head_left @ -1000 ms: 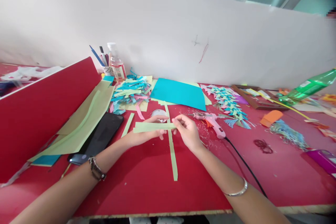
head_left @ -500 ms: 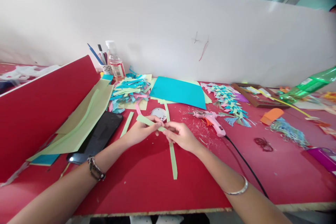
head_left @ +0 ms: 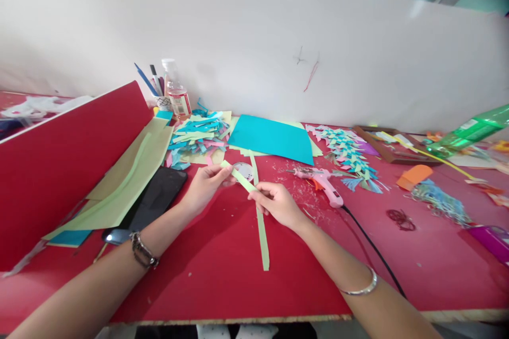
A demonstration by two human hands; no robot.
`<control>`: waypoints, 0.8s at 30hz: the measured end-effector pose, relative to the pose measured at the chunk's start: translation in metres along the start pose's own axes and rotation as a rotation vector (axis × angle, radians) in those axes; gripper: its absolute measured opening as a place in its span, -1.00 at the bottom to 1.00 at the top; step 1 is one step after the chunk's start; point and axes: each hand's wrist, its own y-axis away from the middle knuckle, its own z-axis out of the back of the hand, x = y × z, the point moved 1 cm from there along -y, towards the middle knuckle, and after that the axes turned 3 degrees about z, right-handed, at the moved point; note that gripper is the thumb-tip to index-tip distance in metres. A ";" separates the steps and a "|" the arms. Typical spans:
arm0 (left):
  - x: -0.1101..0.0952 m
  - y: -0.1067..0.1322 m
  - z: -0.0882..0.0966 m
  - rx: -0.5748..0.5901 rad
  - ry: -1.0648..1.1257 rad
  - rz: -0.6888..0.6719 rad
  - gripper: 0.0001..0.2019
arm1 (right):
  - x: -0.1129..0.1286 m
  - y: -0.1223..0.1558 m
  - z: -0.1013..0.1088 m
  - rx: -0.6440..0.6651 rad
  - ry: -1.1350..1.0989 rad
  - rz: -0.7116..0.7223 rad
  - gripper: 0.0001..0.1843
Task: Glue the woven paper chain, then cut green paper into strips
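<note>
Between my two hands stretches a short pale green paper strip (head_left: 244, 179), slanting down to the right above the red tabletop. My left hand (head_left: 207, 188) pinches its upper left end between thumb and fingers. At the lower right end, the fingers of my right hand (head_left: 275, 202) are closed on it. Beneath them a long pale green paper strip (head_left: 262, 243) lies on the table, running from the back toward me, partly covered by my right hand. Just behind the held strip is a round whitish lid-like disc (head_left: 243, 170).
A pink glue gun (head_left: 324, 183) with a black cord lies to the right. Behind are a blue sheet (head_left: 272, 137), a heap of cut strips (head_left: 201, 135) and a woven paper piece (head_left: 345, 151). Leftward lie a dark phone-like slab (head_left: 169, 193) and an upright red board (head_left: 71, 169).
My hands have moved apart, the left one up and leftward, baring more of the held strip. The short green strip that lay left of my left hand no longer shows.
</note>
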 end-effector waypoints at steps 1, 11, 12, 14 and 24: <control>0.000 0.000 0.000 -0.006 0.006 0.004 -0.67 | 0.000 0.000 0.000 -0.004 0.002 0.003 -0.72; -0.004 -0.001 0.003 -0.028 0.108 0.038 -0.70 | -0.001 0.001 0.004 -0.092 0.047 0.008 -0.68; -0.004 -0.001 0.003 -0.030 0.120 0.040 -0.70 | -0.001 0.001 0.004 -0.104 0.056 0.008 -0.67; -0.005 -0.001 0.004 -0.033 0.141 0.044 -0.70 | -0.002 0.000 0.005 -0.122 0.066 0.003 -0.66; -0.004 -0.004 0.007 -0.001 0.184 0.044 -0.74 | -0.003 -0.001 0.008 -0.206 0.044 -0.034 -0.69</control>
